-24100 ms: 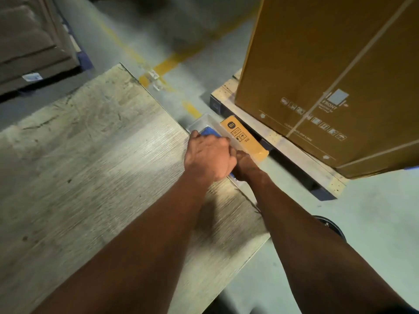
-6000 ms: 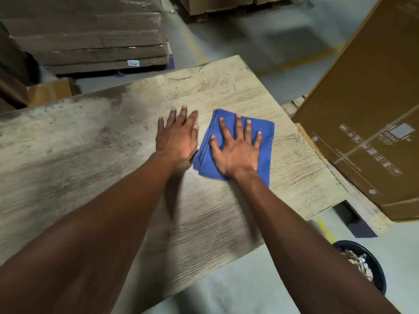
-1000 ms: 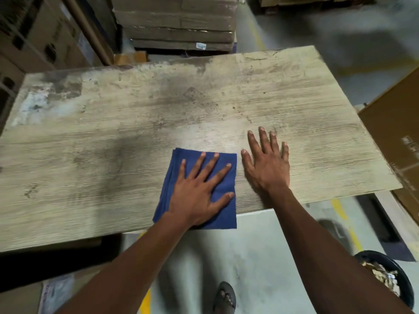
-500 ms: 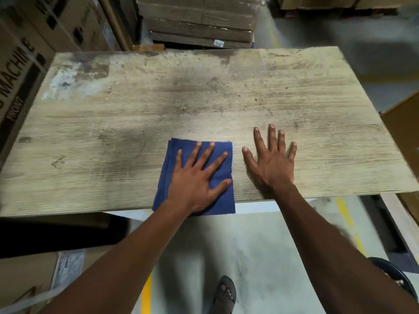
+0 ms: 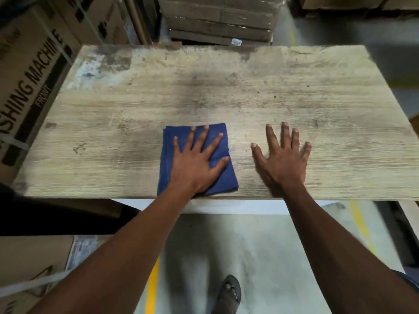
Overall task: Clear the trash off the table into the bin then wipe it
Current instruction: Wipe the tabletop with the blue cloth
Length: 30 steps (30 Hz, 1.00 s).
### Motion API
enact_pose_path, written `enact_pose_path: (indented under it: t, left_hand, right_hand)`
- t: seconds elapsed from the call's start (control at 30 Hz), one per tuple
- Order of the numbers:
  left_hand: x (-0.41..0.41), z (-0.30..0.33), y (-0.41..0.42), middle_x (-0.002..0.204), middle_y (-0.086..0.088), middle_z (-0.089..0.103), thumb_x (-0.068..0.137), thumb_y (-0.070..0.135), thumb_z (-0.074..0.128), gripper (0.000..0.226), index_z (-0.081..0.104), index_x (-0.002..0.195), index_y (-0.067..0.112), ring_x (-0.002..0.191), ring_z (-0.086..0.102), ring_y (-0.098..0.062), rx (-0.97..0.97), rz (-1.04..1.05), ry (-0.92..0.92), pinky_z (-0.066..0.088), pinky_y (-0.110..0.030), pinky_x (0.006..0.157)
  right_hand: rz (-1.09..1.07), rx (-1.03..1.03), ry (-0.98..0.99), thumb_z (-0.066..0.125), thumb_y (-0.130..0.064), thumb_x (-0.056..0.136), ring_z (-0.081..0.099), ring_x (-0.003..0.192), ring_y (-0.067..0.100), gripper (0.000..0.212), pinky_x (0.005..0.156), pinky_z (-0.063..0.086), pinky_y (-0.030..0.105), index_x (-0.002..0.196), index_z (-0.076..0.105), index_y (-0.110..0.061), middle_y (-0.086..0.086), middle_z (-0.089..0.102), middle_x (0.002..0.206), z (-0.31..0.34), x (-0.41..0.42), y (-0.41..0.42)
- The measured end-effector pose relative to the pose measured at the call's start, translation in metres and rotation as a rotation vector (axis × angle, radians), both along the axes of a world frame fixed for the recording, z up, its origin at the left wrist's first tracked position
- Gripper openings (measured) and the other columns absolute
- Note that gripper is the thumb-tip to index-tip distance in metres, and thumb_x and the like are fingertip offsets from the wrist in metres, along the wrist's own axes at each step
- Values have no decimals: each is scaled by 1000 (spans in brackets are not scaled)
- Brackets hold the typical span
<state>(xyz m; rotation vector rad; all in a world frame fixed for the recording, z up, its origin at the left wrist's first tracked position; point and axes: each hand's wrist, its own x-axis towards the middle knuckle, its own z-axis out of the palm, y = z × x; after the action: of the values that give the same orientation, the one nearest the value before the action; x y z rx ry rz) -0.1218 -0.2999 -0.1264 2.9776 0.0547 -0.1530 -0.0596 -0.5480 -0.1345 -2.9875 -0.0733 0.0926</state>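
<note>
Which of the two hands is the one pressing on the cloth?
The left hand lies spread on the blue cloth; the right hand rests flat on bare table.

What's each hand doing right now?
Left hand: open, fingers spread, pressing flat on the blue cloth.
Right hand: open, flat on the bare table, holding nothing.

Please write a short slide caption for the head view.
Left hand presses a blue cloth flat on the wooden table; right hand rests beside it.

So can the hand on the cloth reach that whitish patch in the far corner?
Probably not from here. The left hand presses the blue cloth near the table's front edge; the whitish patch lies across the table. Nothing blocks it, though.
</note>
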Motion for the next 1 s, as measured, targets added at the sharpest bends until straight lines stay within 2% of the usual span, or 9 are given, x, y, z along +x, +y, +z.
enact_pose_path:
  t: [0.13, 0.4, 0.6, 0.67, 0.7, 0.77, 0.87, 0.93, 1.0]
  left_hand:
    - [-44, -1, 16, 181, 16, -9, 100, 86, 13, 73, -5, 166, 59, 167, -13, -17, 10, 37, -22, -4, -65, 131]
    - [74, 5, 46, 182, 6, -11, 97, 89, 9, 82, -5, 169, 53, 167, -16, -29, -69, 320, 73, -10, -74, 125]
    - [-12, -11, -24, 181, 8, -11, 100, 83, 9, 77, -3, 169, 52, 168, -11, -26, 5, 71, -13, -4, -71, 127]
    - [-19, -11, -41, 181, 8, -11, 101, 82, 10, 76, -4, 169, 51, 168, -12, -26, -19, 58, -21, -4, -72, 127]
    - [-15, -10, -48, 181, 8, -12, 101, 82, 10, 76, -5, 169, 51, 167, -14, -26, -21, 46, -21, -5, -72, 127]
    - [4, -7, -60, 180, 9, -16, 100, 83, 8, 76, -8, 168, 52, 167, -18, -25, -11, -23, -11, -7, -71, 126]
    - [52, -4, -80, 181, 10, -13, 99, 86, 10, 78, -3, 169, 54, 166, -20, -23, -38, -139, -18, -10, -71, 126]
    - [95, -5, -88, 182, 10, -5, 97, 87, 13, 80, 6, 169, 54, 167, -13, -24, -60, -185, -44, -8, -71, 127]
    - [144, -6, -93, 182, 10, 0, 96, 87, 16, 80, 9, 169, 55, 168, -9, -24, -65, -202, -45, -7, -71, 127]
  right_hand:
    - [3, 5, -13, 4, -86, 99, -6, 168, 31, 83, 130, 0, 68, 170, -3, -44, 2, -9, 181, 0, -2, -1]
    - [11, 9, -10, 8, -85, 100, -5, 167, 33, 82, 129, 1, 69, 171, -2, -44, 3, -7, 182, -3, -1, 2]
    - [0, 5, -10, 14, -70, 108, -1, 168, 31, 68, 129, 1, 66, 170, 3, -45, 1, -3, 182, -6, -3, 7]
    - [-41, 25, -69, 27, -56, 112, 14, 165, 32, 57, 128, 11, 64, 168, 20, -46, 2, 14, 180, -4, 0, 8]
    - [-57, 41, -134, 37, -48, 111, 27, 158, 35, 51, 125, 20, 62, 162, 34, -45, 4, 28, 175, -2, 5, 7]
    - [-67, 74, -275, 54, -35, 106, 48, 131, 41, 36, 106, 38, 56, 142, 55, -36, 10, 50, 154, 1, 18, 8]
    - [-114, 77, -410, 62, -23, 98, 54, 102, 43, 24, 83, 42, 52, 120, 55, -24, 19, 58, 121, 0, 49, 6]
    - [-178, 95, -406, 58, -23, 97, 57, 104, 44, 24, 84, 44, 53, 120, 57, -20, 21, 59, 119, -1, 75, -1]
    - [-203, 138, -336, 48, -28, 97, 54, 125, 44, 36, 101, 41, 58, 131, 60, -21, 20, 58, 138, -3, 102, -12]
